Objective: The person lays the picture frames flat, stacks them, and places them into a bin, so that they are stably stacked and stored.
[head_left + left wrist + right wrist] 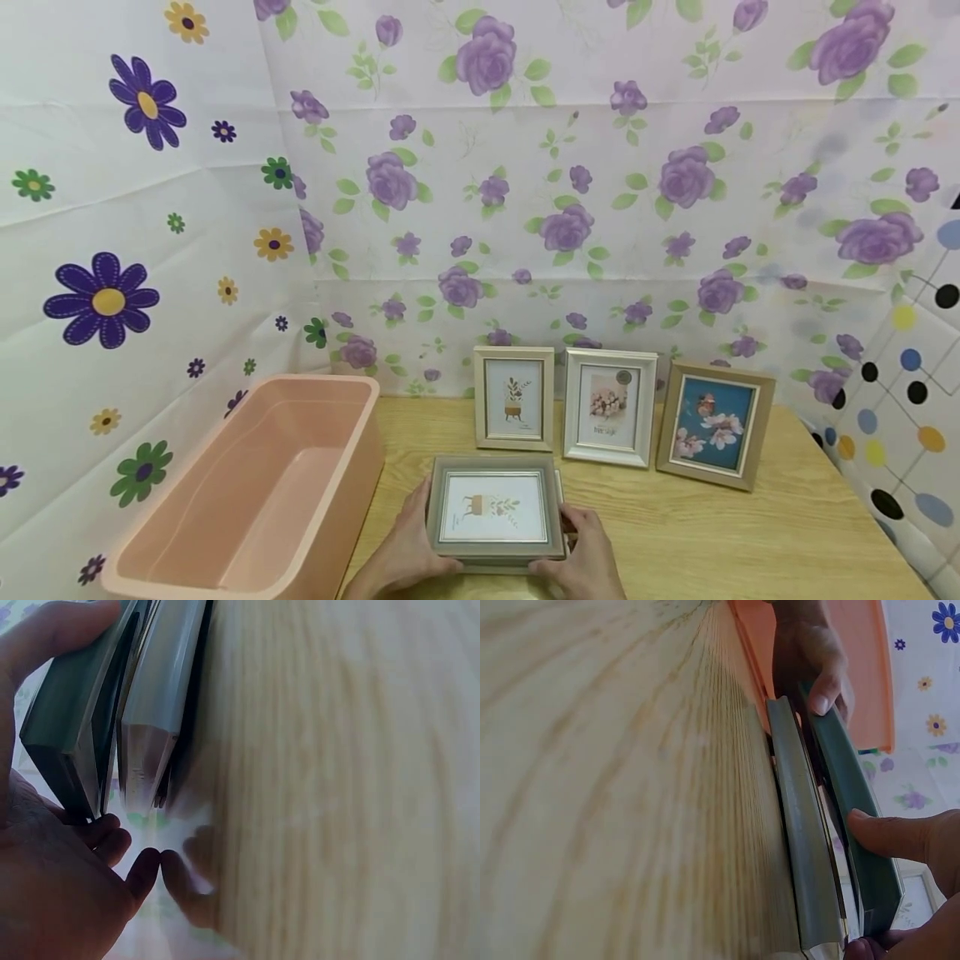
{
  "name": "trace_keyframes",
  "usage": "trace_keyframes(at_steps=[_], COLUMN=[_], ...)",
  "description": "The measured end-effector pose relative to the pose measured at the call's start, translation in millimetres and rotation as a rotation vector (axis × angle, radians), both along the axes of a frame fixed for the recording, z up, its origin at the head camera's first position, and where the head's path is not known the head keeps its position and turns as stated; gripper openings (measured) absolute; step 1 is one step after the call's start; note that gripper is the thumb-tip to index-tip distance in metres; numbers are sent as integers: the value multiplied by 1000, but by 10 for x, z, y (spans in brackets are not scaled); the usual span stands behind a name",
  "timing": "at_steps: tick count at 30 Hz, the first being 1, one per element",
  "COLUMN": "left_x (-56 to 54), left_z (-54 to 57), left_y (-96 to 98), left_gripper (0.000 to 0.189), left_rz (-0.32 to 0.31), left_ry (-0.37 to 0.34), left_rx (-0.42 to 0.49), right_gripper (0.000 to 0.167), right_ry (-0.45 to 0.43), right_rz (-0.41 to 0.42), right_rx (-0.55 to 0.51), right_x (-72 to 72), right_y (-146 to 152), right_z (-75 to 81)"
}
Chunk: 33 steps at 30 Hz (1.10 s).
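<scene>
Both hands grip a grey-brown picture frame point(492, 507) from its two short sides, at the front middle of the table. Its print of a potted plant lies sideways. My left hand point(411, 543) has its thumb on the near edge and fingers at the left side. At the near right corner, my right hand point(587, 557) holds it the same way. Beneath it lies a lighter frame point(802, 817), on the table. In the left wrist view a narrow gap shows between the held frame point(64, 724) and the lighter frame point(154, 690).
A pink plastic bin point(337, 492) stands at the left. Along the back stand a beige frame point(513, 400), a white frame point(609, 408) and a brown frame point(716, 425) with a bird picture. Flowered sheets point(525, 167) hang behind the wooden table point(720, 542).
</scene>
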State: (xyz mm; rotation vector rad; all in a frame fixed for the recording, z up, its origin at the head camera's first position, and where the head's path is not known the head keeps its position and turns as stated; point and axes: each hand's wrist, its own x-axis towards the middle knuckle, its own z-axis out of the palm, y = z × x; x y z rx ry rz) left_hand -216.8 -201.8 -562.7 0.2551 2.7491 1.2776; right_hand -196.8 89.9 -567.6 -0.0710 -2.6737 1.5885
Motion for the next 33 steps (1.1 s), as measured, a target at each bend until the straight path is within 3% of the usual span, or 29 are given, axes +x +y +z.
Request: trace_keyframes(at_steps=[18,33], left_x=[-65,-96], left_z=[-20,-45], left_y=[30,60], left_gripper=[153,152], left_rz=[-24,-56], left_ry=[-63,-29], left_rx=[-12,-45], right_gripper=[92,93], right_ry=[-11,12], right_rz=[-26,-41], right_rx=[-39,-70], right_x=[21,40], right_y=[24,41], right_z=[-50,-68])
